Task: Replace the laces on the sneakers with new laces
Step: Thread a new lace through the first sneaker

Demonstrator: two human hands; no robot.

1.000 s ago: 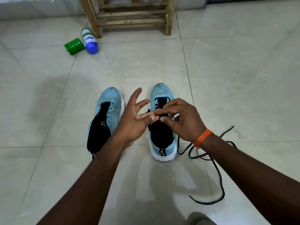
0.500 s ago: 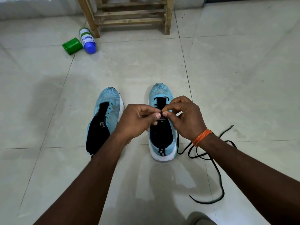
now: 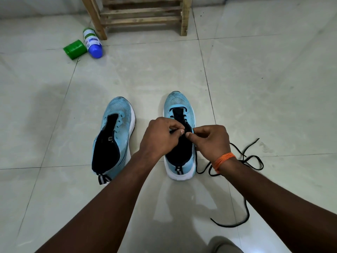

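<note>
Two light-blue sneakers stand on the tiled floor, toes away from me. The left sneaker (image 3: 114, 137) has no lace and lies slightly tilted. A black lace runs through the front eyelets of the right sneaker (image 3: 179, 106). Above that shoe's tongue, my left hand (image 3: 160, 137) and my right hand (image 3: 211, 141) meet, each pinching the black lace between thumb and fingers. The loose rest of the black lace (image 3: 244, 161) lies in loops on the floor to the right of the shoe. My right wrist carries an orange band.
A green cup (image 3: 75, 49) and a white bottle with a blue end (image 3: 93, 42) lie on the floor at the far left. Behind them a wooden rack (image 3: 142, 15) stands against the wall. My knee shows at the bottom edge.
My left hand had its fingers spread open; they have since curled to pinch the lace. Both hands now sit close together over the right sneaker's tongue.
</note>
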